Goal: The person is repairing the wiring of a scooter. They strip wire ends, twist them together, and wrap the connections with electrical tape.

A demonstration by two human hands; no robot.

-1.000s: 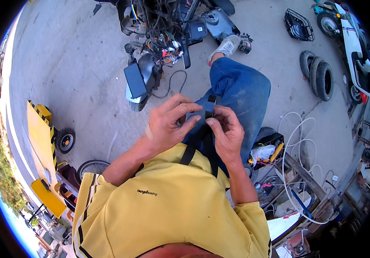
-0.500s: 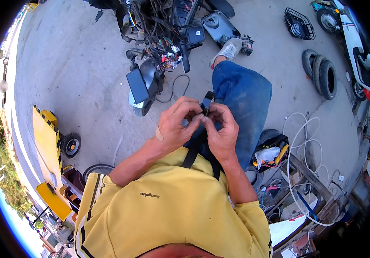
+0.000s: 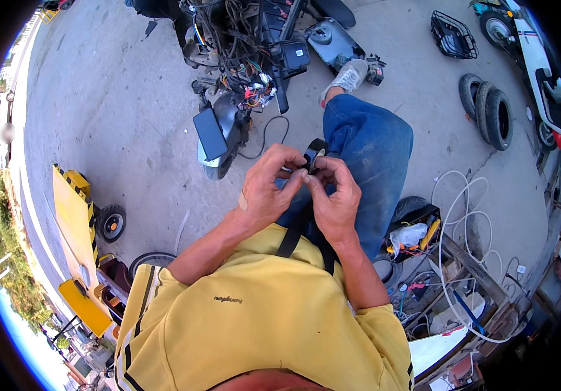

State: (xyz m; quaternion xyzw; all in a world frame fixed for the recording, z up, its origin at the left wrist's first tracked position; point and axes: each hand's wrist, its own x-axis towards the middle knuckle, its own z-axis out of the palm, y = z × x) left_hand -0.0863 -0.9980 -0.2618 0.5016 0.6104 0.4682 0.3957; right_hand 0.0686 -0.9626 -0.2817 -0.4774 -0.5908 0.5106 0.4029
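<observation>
Both my hands meet in front of my lap around a roll of black tape (image 3: 317, 147), which shows its dark outer band and a paler inner ring. My left hand (image 3: 271, 181) pinches at the near left side of the roll, thumb and forefinger together; a plaster sits on that wrist. Against the near right side, the fingers of my right hand (image 3: 334, 195) are closed, with the thumb tip next to the left thumb. Whatever lies between the thumb tips is too small to make out. Beneath the hands is my leg in blue jeans (image 3: 375, 156).
Ahead stands a stripped scooter with bundled wires (image 3: 254, 85) and a dark phone-shaped slab (image 3: 210, 133) on it. At right are several tyres (image 3: 500, 120), a black basket (image 3: 453, 36) and a white scooter (image 3: 535, 72). A pale hose (image 3: 446, 260) and a tool box (image 3: 414, 228) lie nearer.
The tape roll has tilted slightly, showing more of its ring. Both hands keep almost the same pinch and place; the view has shifted a little.
</observation>
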